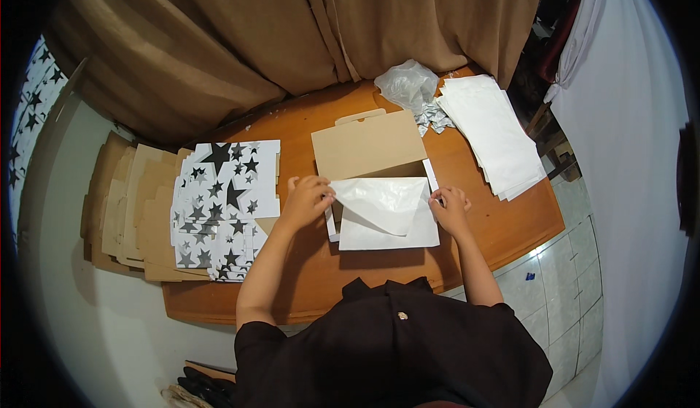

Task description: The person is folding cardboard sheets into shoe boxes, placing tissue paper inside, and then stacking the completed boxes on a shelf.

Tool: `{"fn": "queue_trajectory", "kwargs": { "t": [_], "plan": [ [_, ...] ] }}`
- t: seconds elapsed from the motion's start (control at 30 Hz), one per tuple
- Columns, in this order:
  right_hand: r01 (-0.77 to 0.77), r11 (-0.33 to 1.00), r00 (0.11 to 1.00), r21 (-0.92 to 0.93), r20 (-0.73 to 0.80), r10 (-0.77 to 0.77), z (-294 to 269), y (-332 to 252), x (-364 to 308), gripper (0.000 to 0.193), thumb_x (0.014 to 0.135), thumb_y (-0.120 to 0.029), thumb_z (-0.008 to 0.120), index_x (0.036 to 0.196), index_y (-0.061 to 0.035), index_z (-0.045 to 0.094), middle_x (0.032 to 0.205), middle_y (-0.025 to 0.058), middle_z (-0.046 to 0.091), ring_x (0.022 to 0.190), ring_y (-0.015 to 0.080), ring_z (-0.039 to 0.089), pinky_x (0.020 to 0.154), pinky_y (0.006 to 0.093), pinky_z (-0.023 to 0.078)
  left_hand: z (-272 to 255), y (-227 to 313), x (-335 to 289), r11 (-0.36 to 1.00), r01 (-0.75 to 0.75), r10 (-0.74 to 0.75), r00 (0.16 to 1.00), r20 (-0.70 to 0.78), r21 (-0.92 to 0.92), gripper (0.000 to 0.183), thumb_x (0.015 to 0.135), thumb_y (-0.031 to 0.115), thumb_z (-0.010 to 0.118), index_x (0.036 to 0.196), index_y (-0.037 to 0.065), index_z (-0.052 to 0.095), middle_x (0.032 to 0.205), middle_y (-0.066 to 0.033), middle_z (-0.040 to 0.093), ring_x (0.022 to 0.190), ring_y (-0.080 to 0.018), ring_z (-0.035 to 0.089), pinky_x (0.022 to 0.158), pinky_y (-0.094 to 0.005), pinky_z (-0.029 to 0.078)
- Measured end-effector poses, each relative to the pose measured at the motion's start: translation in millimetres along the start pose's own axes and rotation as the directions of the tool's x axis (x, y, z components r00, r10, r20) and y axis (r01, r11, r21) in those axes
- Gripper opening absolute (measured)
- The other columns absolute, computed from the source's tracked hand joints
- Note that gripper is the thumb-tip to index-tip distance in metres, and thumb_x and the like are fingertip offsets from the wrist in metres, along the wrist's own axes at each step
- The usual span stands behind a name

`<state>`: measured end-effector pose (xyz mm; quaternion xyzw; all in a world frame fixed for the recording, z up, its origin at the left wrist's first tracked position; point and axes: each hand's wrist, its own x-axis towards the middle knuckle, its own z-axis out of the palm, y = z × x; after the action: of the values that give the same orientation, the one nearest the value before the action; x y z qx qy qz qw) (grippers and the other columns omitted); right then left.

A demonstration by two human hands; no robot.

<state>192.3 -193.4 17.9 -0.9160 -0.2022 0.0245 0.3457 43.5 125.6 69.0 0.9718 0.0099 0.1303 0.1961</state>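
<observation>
Left hand (pixel 310 199) pinches the white paper sheet (pixel 386 215); right hand (pixel 452 208) is narrow, hold unclear. The flip-lid cardboard box (pixel 370 145) stands open; sheet untucked.

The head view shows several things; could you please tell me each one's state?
Cardboard box: open, lid raised.
White paper sheet: over the open box, partly folded.
Left hand: pinching the sheet's left corner.
Right hand: fingers bent by the sheet's right edge; grip unclear.
Plastic bag: crumpled.
White paper stack: lying flat, slightly fanned.
Star-print cardboard: flat, stacked unevenly.
Brown cardboard: flat, overlapping.
Brown curtain: hanging in folds.
</observation>
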Motion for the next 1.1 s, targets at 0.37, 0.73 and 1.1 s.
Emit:
{"fn": "queue_trajectory", "kwargs": {
  "t": [0.37,0.73,1.1],
  "plan": [
    [0.597,0.785,0.709,0.166,0.348,-0.613,-15.9,-84.7,12.6,0.028,0.080,-0.022,0.059,0.106,-0.0121,0.060,0.103,0.0091,0.062,0.102,0.0253,0.055,0.091,0.0455,0.033,51.2,-30.8,64.4,0.748,0.319,-0.476,0.869,-0.136,-0.582,0.020,0.081,0.024,0.067,0.088,0.004,0.068,0.084,-0.0060,0.064,0.073,-0.0138,0.058,0.065,-0.0274,0.045],
    [0.551,0.814,0.595,-0.181,0.769,-0.232,24.4,-73.8,13.2,0.025,0.079,-0.024,0.056,0.100,-0.0119,0.063,0.089,0.0122,0.065,0.092,0.0280,0.062,0.100,0.0562,0.027,40.4,3.1,58.8,0.944,0.315,-0.120,0.605,-0.787,0.098,0.020,0.077,0.022,0.065,0.092,0.009,0.062,0.095,-0.0060,0.060,0.090,-0.0208,0.054,0.081,-0.0396,0.036],
    [0.510,0.858,0.769,-0.067,0.483,-0.419,3.0,-83.9,4.9,0.008,0.076,-0.019,0.065,0.082,-0.0139,0.066,0.079,0.0048,0.065,0.084,0.0227,0.062,0.097,0.0557,0.031,67.2,21.0,61.5,0.597,0.491,0.180,0.689,0.702,-0.634,0.048,0.095,0.046,0.035,0.126,0.014,0.051,0.118,-0.0107,0.057,0.109,-0.0250,0.054,0.091,-0.0374,0.042]
  ]
}}
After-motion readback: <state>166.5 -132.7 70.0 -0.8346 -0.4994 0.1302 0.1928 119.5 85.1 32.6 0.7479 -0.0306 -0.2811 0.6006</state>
